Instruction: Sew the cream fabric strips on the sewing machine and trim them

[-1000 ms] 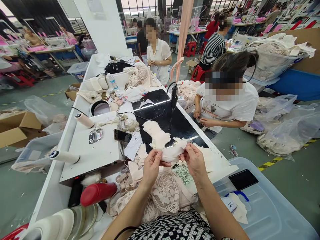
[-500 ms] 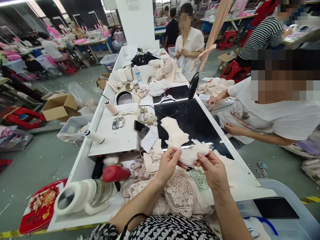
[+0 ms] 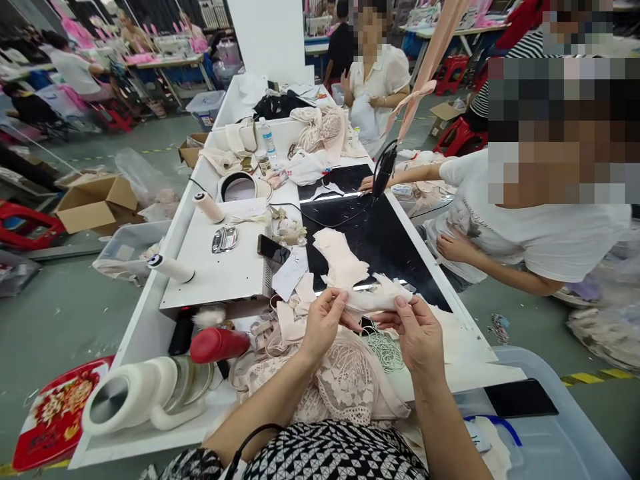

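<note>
A pale cream fabric piece (image 3: 371,301) stretches between my two hands, above the near edge of the black panel (image 3: 360,207). My left hand (image 3: 324,323) pinches its left end between thumb and fingers. At the other end, my right hand (image 3: 419,333) has its thumb on top of the cloth and fingers beneath. Cream cut pieces (image 3: 340,257) lie just beyond the held cloth. Below my hands are a tangle of green cord (image 3: 386,350) and a heap of beige lace garments (image 3: 345,373), partly covered by my forearms.
On the left stand tape rolls (image 3: 120,397), a red bottle (image 3: 219,344), thread spools (image 3: 171,268) and a phone (image 3: 273,249). A black cable-hung device (image 3: 385,175) hangs over the panel. A co-worker (image 3: 530,220) sits at right, one hand reaching onto the panel. A plastic bin (image 3: 565,440) stands near right.
The held fabric now looks narrower and more drawn out between my hands. The co-worker at right has reached an arm onto the black panel. My view has shifted slightly.
</note>
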{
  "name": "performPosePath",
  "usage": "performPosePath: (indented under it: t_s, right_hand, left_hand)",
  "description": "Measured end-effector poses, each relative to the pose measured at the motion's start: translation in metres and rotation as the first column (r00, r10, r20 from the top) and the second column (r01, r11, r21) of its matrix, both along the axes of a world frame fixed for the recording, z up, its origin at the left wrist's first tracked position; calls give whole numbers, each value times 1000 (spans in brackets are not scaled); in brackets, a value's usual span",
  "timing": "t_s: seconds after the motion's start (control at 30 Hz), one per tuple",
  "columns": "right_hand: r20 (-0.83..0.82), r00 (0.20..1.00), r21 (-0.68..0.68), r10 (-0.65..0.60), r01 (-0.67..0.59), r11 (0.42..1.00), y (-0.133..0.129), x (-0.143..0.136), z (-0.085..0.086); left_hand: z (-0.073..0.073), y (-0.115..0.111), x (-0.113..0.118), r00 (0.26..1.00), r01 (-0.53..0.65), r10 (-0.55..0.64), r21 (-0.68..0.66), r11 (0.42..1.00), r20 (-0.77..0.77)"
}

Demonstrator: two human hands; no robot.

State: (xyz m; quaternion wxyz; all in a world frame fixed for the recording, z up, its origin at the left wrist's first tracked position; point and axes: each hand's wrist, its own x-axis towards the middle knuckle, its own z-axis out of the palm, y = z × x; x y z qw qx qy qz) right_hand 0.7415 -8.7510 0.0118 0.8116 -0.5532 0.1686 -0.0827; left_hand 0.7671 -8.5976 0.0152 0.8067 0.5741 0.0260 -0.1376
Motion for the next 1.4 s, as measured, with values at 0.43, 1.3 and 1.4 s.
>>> performPosePath:
  t_s: [0.43,1.3,1.4]
  right_hand:
    - [44,998,73,-40,37,997,0,2,4]
    - [-28,998,20,59,-58,998,-6,-5,-12]
    - [-40,996,21,79,-78,997,-6,-6,-10]
  left_hand:
    - [12,-3,-4,998,54,-53,-32,998,29]
    - [6,-3,-3,991,121,-119,33,992,-55]
    - [5,-3,-3,992,120,-118,42,992,-46]
